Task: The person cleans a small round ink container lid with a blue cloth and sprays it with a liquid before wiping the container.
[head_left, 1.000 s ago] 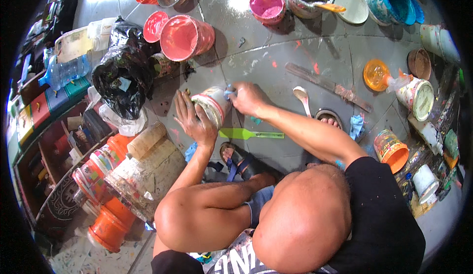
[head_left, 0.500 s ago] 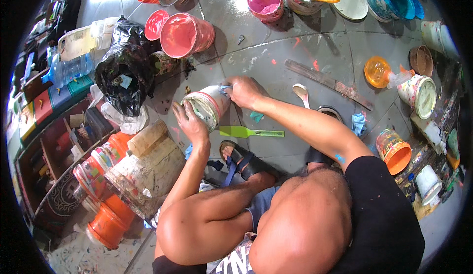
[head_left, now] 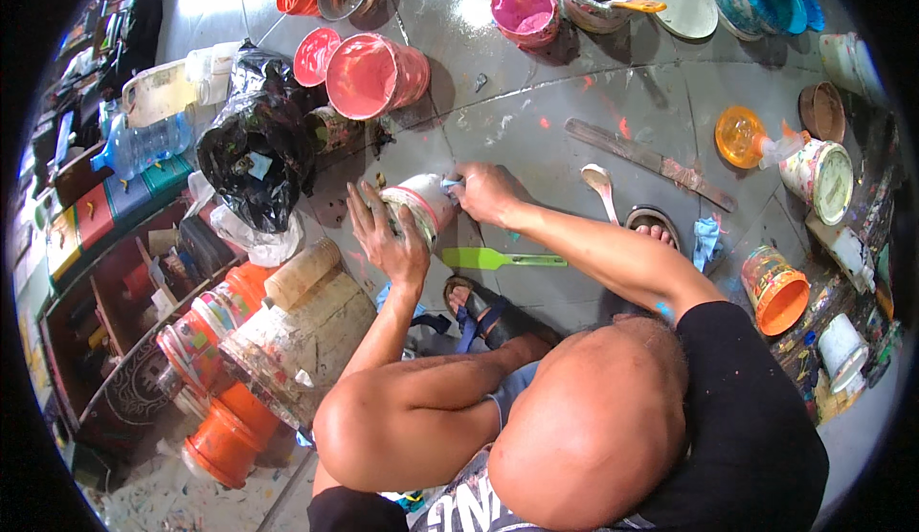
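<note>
A white paint tub point(head_left: 418, 205) with a red band lies tilted on its side between my hands, its open, paint-smeared mouth toward my left. My left hand point(head_left: 391, 237) is at that mouth, fingers stretched and spread, seeming to touch the rim. On the other end, my right hand point(head_left: 490, 194) pinches a small blue cloth point(head_left: 449, 185) against the tub's outside. Just below the tub, a lime-green spatula point(head_left: 488, 258) lies flat on the floor. The inside of the tub is mostly hidden by my left hand.
Pink paint buckets point(head_left: 378, 77) stand ahead, with a black plastic bag point(head_left: 254, 140) to their left. A long, stained flat stick point(head_left: 651, 164) and a white spoon point(head_left: 599, 188) lie right of my hands. Stacked dirty buckets point(head_left: 297, 336) crowd my left side.
My left hand's fingers have straightened and spread at the tub's mouth. My right hand still presses the cloth on the tub. The whole view has shifted slightly.
</note>
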Demonstrator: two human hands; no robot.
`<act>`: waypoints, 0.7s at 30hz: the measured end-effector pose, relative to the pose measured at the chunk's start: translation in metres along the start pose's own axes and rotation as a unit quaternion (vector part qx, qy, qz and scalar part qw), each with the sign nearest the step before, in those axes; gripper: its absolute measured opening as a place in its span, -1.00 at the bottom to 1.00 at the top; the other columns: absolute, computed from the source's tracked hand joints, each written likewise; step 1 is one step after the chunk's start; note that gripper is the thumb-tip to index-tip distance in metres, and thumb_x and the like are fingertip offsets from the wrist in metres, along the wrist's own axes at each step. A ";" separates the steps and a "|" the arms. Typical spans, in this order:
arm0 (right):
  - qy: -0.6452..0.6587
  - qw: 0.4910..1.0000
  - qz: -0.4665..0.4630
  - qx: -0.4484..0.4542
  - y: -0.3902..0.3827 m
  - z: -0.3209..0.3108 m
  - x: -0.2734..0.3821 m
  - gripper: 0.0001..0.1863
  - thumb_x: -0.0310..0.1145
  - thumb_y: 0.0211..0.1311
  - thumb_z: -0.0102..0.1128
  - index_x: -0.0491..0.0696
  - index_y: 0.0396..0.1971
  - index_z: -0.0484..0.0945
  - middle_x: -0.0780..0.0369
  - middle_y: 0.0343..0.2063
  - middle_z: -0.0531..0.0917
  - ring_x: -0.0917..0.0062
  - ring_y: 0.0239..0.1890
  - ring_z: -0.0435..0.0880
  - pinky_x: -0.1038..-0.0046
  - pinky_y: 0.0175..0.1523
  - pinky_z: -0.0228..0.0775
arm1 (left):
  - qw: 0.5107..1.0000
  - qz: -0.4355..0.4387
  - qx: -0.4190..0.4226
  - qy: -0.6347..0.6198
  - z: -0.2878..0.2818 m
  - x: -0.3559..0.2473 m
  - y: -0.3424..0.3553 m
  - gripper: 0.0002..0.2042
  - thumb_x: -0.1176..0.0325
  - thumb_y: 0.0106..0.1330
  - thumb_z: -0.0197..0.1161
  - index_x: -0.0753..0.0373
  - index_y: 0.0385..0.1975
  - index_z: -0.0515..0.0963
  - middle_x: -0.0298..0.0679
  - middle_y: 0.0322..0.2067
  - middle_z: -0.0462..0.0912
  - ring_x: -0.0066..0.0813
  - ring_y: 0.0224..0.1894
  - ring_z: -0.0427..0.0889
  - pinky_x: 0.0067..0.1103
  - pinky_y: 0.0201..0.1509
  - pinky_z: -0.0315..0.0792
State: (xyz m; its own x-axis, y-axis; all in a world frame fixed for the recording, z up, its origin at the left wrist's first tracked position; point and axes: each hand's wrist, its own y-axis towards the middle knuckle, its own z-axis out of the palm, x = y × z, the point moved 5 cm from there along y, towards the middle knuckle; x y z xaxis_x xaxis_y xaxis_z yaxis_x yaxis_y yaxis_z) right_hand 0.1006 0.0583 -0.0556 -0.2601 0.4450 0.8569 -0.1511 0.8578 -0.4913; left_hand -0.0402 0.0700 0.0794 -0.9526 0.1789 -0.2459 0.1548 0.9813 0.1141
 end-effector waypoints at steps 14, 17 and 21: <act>0.118 0.990 -0.043 -0.064 -0.041 -0.012 0.028 -0.81 -0.37 0.33 0.26 -0.18 -0.22 0.69 0.02 -0.43 0.75 0.22 -0.44 0.77 0.22 -0.24 0.58 | 0.973 -0.220 -0.024 -0.063 0.013 0.008 -0.009 -0.39 0.00 0.63 -0.12 0.27 0.52 0.20 0.07 0.54 0.10 0.11 0.54 0.08 -0.15 0.57 -0.01; -0.019 0.998 -0.003 -0.067 -0.022 -0.014 0.000 -0.84 -0.42 0.32 0.25 -0.20 -0.26 0.69 0.01 -0.44 0.76 0.25 -0.49 0.76 0.21 -0.23 0.57 | 0.962 -0.250 -0.026 -0.104 0.014 0.004 -0.008 -0.37 -0.02 0.63 -0.11 0.30 0.52 0.17 0.13 0.52 0.10 0.09 0.56 0.05 -0.17 0.59 -0.05; 0.174 0.984 0.024 -0.035 -0.038 -0.015 0.017 -0.86 -0.43 0.34 0.26 -0.21 -0.24 0.65 0.11 -0.48 0.77 0.39 -0.54 0.76 0.31 -0.35 0.58 | 0.978 -0.203 0.003 -0.045 0.027 0.031 -0.017 -0.32 -0.05 0.62 -0.09 0.32 0.54 0.11 0.18 0.52 0.06 0.11 0.57 0.01 -0.17 0.59 -0.05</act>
State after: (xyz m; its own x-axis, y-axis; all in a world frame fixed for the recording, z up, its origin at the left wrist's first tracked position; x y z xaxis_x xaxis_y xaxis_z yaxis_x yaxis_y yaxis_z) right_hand 0.1166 0.0368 -0.0199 0.0798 0.5354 0.8408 -0.0777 0.8443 -0.5302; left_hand -0.0653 0.0607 0.0442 -0.9093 -0.2199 -0.3532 -0.2293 0.9732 -0.0157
